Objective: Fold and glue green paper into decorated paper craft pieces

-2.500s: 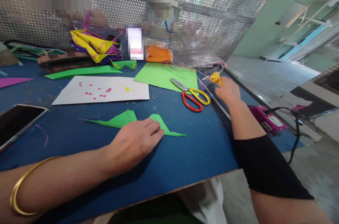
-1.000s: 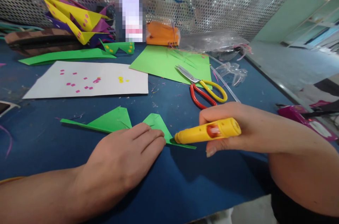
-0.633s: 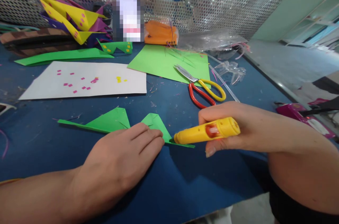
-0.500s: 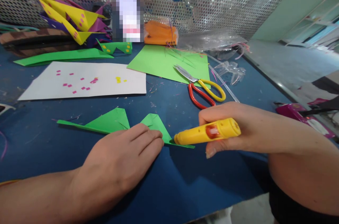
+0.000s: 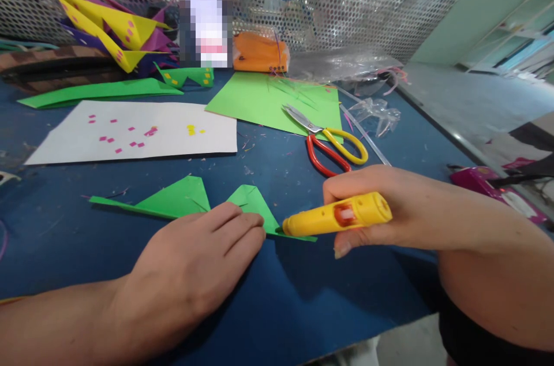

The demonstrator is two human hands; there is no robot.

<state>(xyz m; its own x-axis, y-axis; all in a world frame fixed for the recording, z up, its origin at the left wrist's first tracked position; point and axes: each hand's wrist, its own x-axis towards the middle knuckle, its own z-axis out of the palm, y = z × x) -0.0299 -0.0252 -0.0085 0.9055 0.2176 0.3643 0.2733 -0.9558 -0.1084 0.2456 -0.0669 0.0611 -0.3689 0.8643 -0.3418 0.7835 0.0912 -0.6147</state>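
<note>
My left hand [image 5: 194, 268] lies flat on the blue table [image 5: 303, 291], fingers pressing down a folded green paper shape [image 5: 182, 201] with a long pointed end on each side. My right hand [image 5: 389, 204] grips a yellow pen-shaped tool [image 5: 337, 220] with a red window. The tool lies almost level, and its tip touches the right pointed end of the green paper just past my left fingertips.
Red-and-yellow scissors [image 5: 333, 146] rest on a green sheet [image 5: 277, 101]. A white sheet [image 5: 130, 135] carries small pink and yellow bits. Yellow and purple folded paper shapes [image 5: 116, 31], an orange pouch [image 5: 258, 54] and clear plastic [image 5: 346, 68] line a perforated metal screen. A magenta device [image 5: 497, 187] sits beyond the right edge.
2.5 s ago my right hand was far out by the scissors holding the yellow tool; it has come back to the green paper. Over the last second almost nothing moved.
</note>
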